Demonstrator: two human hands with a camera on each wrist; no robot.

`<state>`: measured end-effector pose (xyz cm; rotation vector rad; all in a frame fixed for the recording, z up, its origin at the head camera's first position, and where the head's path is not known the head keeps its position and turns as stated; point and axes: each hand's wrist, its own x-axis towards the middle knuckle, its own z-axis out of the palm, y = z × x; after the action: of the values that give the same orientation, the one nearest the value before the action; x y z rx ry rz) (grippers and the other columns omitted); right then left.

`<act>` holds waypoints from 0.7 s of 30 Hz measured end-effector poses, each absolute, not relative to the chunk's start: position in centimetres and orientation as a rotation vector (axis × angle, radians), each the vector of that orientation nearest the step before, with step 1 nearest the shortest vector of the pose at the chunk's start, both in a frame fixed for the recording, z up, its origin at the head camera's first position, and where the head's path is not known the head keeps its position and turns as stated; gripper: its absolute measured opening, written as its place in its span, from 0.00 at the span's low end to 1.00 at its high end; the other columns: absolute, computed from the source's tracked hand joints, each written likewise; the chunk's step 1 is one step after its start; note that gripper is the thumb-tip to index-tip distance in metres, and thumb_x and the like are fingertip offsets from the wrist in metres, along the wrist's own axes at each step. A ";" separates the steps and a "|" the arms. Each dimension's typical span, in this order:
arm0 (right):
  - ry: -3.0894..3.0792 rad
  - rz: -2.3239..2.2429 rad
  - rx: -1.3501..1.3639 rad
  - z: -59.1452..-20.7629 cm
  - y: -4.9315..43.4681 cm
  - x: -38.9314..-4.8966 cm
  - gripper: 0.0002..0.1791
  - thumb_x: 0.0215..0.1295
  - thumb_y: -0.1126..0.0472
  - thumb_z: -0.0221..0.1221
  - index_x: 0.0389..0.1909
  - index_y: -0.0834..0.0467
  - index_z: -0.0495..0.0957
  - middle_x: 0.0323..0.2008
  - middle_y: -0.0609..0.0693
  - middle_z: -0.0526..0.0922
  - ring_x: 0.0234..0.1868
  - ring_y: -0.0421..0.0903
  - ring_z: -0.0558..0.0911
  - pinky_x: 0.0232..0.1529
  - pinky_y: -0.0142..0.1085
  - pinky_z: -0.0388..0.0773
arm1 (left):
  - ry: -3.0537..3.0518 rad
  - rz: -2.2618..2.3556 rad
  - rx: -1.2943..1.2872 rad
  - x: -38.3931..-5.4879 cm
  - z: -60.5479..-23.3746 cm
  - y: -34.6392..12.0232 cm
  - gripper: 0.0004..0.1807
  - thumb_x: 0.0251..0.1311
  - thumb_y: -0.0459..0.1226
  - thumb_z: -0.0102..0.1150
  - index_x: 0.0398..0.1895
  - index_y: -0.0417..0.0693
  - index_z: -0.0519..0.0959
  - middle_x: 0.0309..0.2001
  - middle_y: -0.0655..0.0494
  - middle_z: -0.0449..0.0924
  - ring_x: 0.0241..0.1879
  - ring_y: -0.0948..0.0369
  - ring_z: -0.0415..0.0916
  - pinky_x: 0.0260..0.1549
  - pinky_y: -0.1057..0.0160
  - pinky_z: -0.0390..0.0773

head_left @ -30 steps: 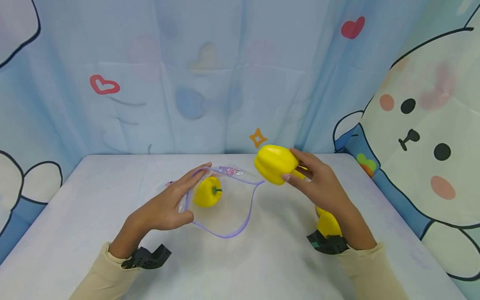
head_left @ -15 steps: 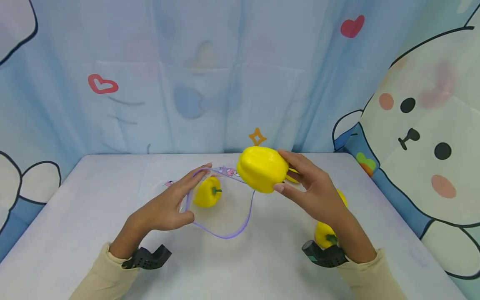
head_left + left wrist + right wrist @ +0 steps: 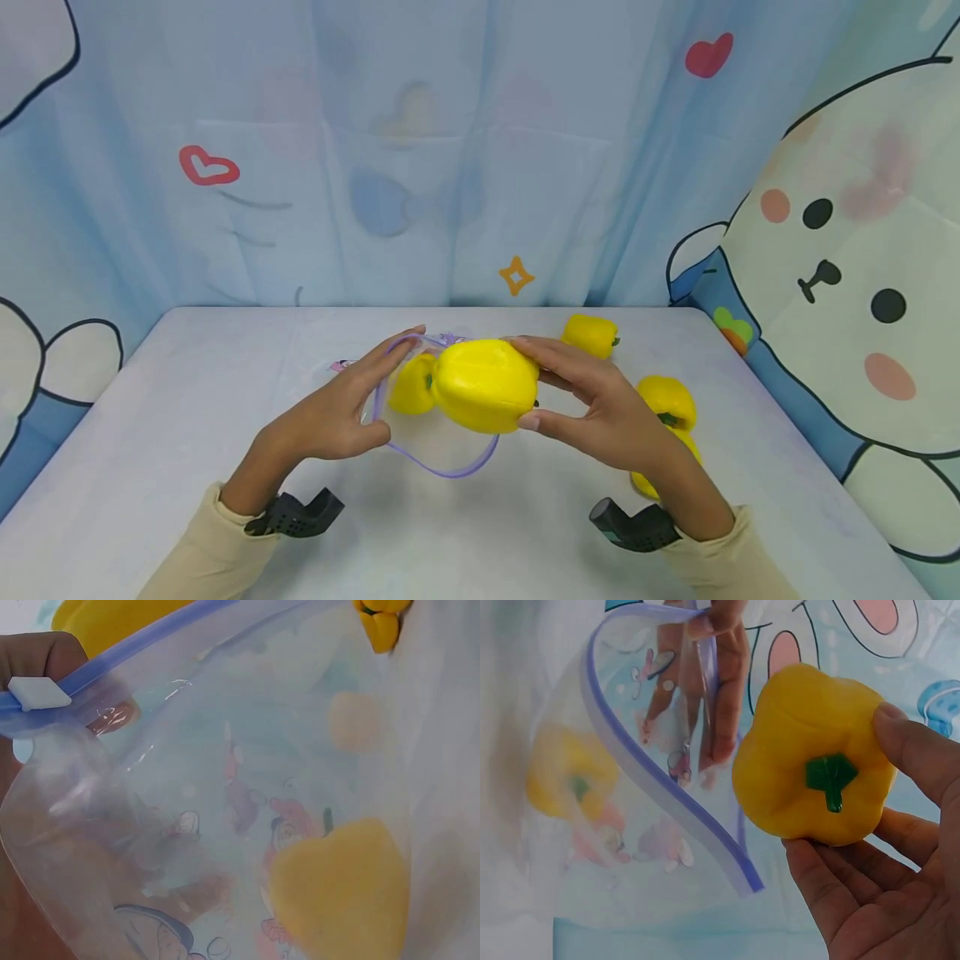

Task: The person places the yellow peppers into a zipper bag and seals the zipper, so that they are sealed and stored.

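Observation:
My left hand (image 3: pixel 326 412) grips the left side of a clear zip bag (image 3: pixel 459 475), whose purple-edged mouth gapes toward the right. A white slider (image 3: pixel 39 693) sits on the zip strip beside the left fingers in the left wrist view. Inside the bag lies one yellow bell pepper (image 3: pixel 411 388) with a green stem. My right hand (image 3: pixel 600 408) holds another yellow bell pepper (image 3: pixel 483 385) between thumb and fingers, right at the bag's mouth. Its green stem (image 3: pixel 831 778) faces the right wrist camera. In the head view this pepper overlaps the bag's right side.
A yellow bell pepper (image 3: pixel 590 335) lies near the table's far edge. Two more, one (image 3: pixel 666 400) behind the other, sit beside the right forearm, which partly hides the nearer one. A printed blue curtain (image 3: pixel 450 167) hangs behind the white table (image 3: pixel 480 550).
My right hand has carried its bell pepper left and down to the bag's mouth, uncovering the peppers on the right. My left hand and the bag have stayed nearly still.

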<state>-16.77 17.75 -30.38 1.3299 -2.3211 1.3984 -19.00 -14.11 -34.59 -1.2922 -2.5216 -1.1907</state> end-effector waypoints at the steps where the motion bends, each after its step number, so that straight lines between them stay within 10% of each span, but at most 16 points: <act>1: -2.330 1.400 1.344 -30.5 17.6 -16.8 0.39 0.57 0.73 0.65 0.70 0.60 0.64 0.66 0.52 0.69 0.62 0.50 0.72 0.58 0.40 0.71 | -2.520 -1.190 -1.294 -19.0 -34.6 -14.1 0.49 0.43 0.34 0.49 0.76 0.37 0.49 0.77 0.54 0.43 0.74 0.56 0.46 0.65 0.43 0.57; 21: -2.500 1.203 1.419 -32.2 16.1 -16.9 0.39 0.60 0.63 0.65 0.72 0.58 0.62 0.69 0.51 0.67 0.67 0.48 0.68 0.59 0.39 0.70 | -2.519 -1.200 -1.299 -18.8 -34.5 -13.7 0.49 0.42 0.34 0.49 0.76 0.39 0.50 0.77 0.55 0.43 0.73 0.56 0.47 0.65 0.44 0.57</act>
<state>-16.89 16.05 -32.23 1.4195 -2.5003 1.2034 -18.81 -13.69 -34.49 -1.2987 -2.5185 -1.2001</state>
